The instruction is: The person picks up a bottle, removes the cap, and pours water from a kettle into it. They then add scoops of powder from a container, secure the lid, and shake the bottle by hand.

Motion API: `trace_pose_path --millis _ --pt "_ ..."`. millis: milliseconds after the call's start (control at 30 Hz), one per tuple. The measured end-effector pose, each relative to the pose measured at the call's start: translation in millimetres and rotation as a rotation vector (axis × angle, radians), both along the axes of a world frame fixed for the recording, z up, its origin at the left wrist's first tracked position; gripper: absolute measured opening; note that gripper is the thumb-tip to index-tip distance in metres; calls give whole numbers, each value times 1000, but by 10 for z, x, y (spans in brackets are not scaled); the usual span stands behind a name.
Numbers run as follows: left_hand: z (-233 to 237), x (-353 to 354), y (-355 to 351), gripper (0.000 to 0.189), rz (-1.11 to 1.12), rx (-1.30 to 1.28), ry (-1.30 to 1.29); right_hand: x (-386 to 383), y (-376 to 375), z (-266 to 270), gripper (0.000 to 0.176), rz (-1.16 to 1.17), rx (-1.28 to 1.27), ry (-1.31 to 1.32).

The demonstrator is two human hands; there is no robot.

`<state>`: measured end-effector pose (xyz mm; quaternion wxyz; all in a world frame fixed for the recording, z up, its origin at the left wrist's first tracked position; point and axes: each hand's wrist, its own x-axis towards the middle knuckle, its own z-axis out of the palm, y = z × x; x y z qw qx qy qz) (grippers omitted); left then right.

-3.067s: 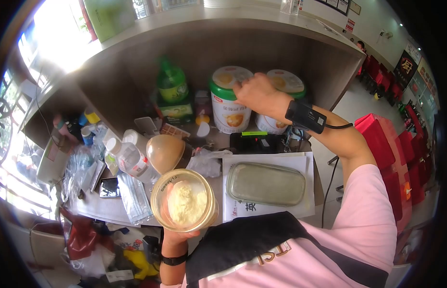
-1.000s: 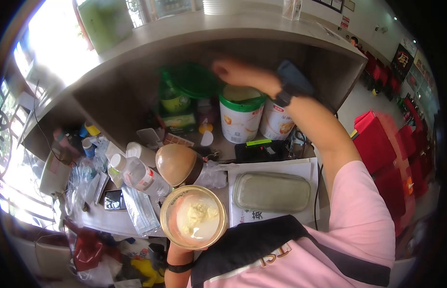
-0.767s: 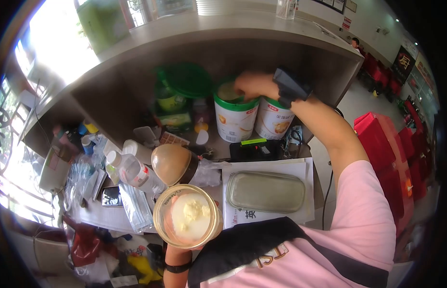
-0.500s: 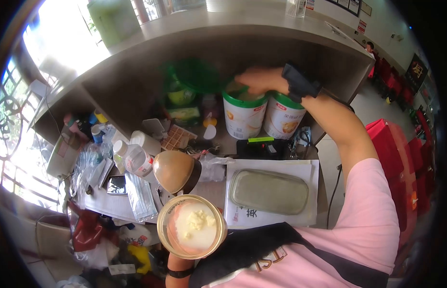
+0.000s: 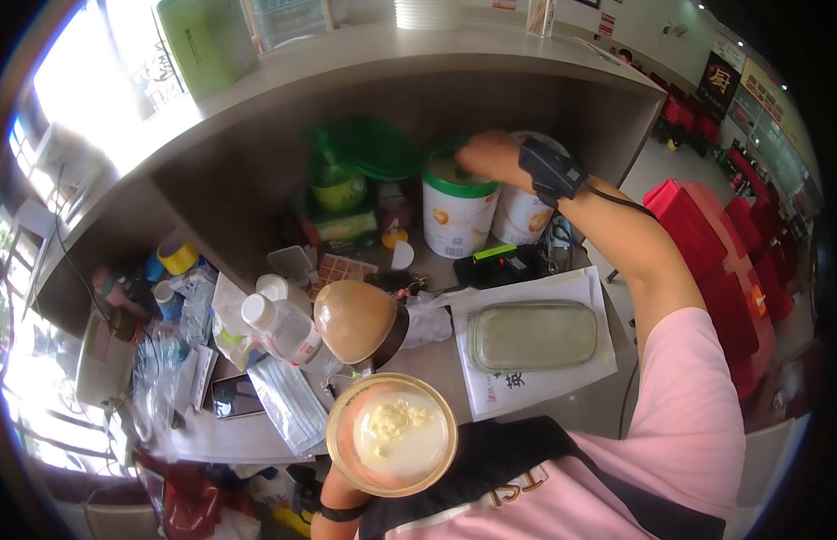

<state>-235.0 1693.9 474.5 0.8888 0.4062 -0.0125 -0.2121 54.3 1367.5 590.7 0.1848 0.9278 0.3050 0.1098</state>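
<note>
My left hand (image 5: 344, 490) holds a clear round plastic cup (image 5: 441, 414) from below, close to my body. White contents and pale yellow clumps (image 5: 396, 421) show inside the cup. The cup hides most of that hand. My right hand (image 5: 490, 156) is stretched to the mouth of a white tub with a green rim (image 5: 459, 216) on the shelf. Its fingers dip behind the rim and are blurred, so what they hold cannot be seen. A second white tub (image 5: 522, 216) stands to the right, partly behind my wrist.
A domed tan-and-brown object (image 5: 355, 319) and a plastic bottle (image 5: 279, 328) stand beyond the cup. A grey-green case (image 5: 532, 336) lies on paper sheets (image 5: 490, 396). Face masks (image 5: 288, 405) and a phone (image 5: 238, 396) lie left. A green pump bottle (image 5: 335, 184) stands in the shelf.
The view has shifted, so the cup sits further right and slightly lower. My right hand stays at the green-rimmed tub, its fingers now lower behind the rim. The second tub's green rim no longer shows.
</note>
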Motion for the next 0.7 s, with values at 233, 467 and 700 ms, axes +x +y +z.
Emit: trace_pose_path --millis 233,467,700 --pt "-68 177 262 52 -94 7 0 155 276 35 23 -385 160 317" --pt "-47 246 238 54 -113 6 -20 143 39 135 24 -582 723 484" --pt "-27 259 123 56 -100 -11 -34 169 34 41 15 -579 1116 759"
